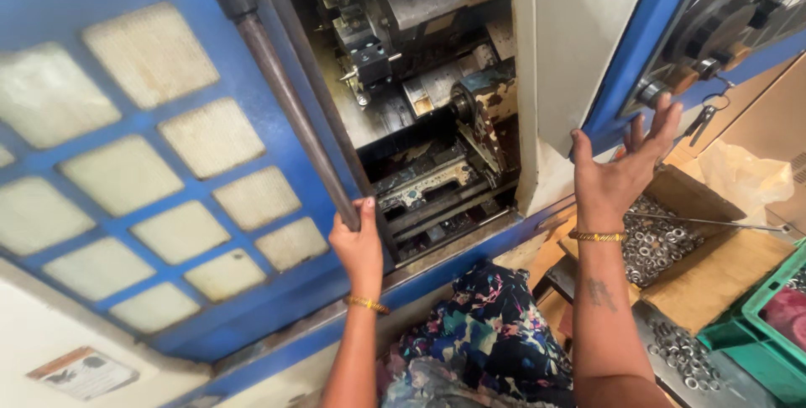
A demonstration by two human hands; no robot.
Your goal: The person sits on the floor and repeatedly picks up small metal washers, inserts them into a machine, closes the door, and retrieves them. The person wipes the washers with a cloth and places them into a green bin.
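My left hand (359, 244) grips the lower end of a long grey bar handle (277, 81) on a blue sliding machine door (159, 164) with several mesh window panes. The door stands partly open, showing the dark, oily inside of a lathe-type machine (428, 97) with a chuck and tool blocks. My right hand (623, 175) is raised with fingers spread, holding nothing, just below the machine's blue-edged control panel (714, 30) and beside a white panel (571, 39). Both wrists wear gold bangles.
A cardboard box (714, 265) full of small metal rings sits at the right, with a thin metal rod (714, 223) lying across it. A metal tray (688, 358) of more rings and a green plastic crate (772, 324) stand below. Keys (701, 118) hang from the panel.
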